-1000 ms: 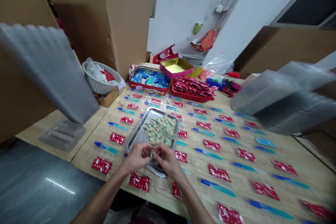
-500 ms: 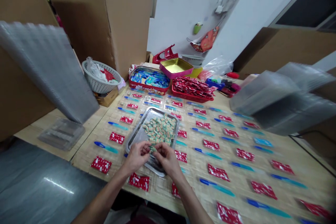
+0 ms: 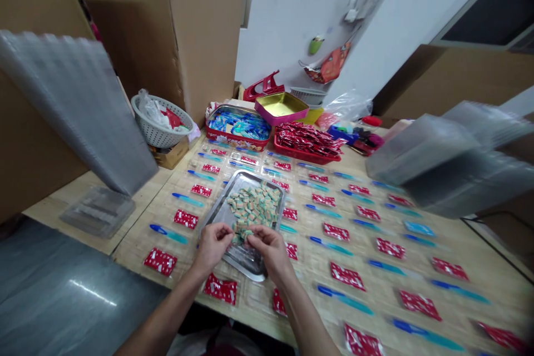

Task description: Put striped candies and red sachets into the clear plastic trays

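A metal tray [image 3: 217, 214] lies slanted on the table, with a heap of small green-and-beige pieces [image 3: 255, 206] on it. My left hand [image 3: 214, 245] is over the tray's near left part, thumb and fingertips pinched together. Whatever is in that pinch is too small to make out. Across from it, my right hand [image 3: 269, 247] has thumb and fingers closed at the near edge of the heap. Its fingertips touch the pieces, but what they grip is unclear. Red patterned packets [image 3: 221, 288] and blue pens [image 3: 169, 233] lie in clear plastic trays around the metal tray.
Behind stand a tin of blue packets [image 3: 238, 125], a red basket of red packets [image 3: 308, 142] and a pink-and-gold tin [image 3: 281, 107]. Stacked clear plastic trays [image 3: 79, 105] lean at the left; another stack [image 3: 450, 150] is at the right. A white basket [image 3: 161, 130] stands back left.
My hands have moved slightly apart; before, their fingertips met around a small green piece. My right fingertips now lie at the heap's near edge.
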The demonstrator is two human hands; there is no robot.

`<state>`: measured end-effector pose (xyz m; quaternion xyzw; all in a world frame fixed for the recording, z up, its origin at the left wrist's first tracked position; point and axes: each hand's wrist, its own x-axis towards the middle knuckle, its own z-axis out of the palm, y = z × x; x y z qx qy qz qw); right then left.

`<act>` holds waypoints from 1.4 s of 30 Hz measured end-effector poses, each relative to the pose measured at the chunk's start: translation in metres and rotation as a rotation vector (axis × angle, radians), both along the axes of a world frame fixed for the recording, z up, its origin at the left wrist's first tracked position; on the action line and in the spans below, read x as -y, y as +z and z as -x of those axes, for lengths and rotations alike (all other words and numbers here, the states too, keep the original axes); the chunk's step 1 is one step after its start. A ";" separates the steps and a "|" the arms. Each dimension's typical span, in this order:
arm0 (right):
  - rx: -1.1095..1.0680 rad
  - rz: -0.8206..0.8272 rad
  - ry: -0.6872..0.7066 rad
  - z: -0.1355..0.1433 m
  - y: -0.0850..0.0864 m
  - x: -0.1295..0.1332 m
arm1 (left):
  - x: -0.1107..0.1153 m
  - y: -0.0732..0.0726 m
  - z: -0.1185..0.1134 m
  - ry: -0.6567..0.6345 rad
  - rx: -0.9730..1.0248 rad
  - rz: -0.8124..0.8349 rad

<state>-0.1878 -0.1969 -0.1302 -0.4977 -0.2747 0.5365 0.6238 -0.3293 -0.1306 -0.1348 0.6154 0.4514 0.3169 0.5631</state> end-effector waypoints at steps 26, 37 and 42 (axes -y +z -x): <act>0.640 -0.062 0.164 0.009 -0.011 -0.003 | 0.004 0.004 0.011 -0.254 -0.050 -0.114; 1.076 -0.146 0.198 0.021 -0.006 -0.002 | 0.005 0.024 0.018 -0.344 -0.364 -0.391; 1.046 -0.098 0.240 0.019 -0.006 0.000 | 0.001 0.012 0.018 -0.364 -0.410 -0.372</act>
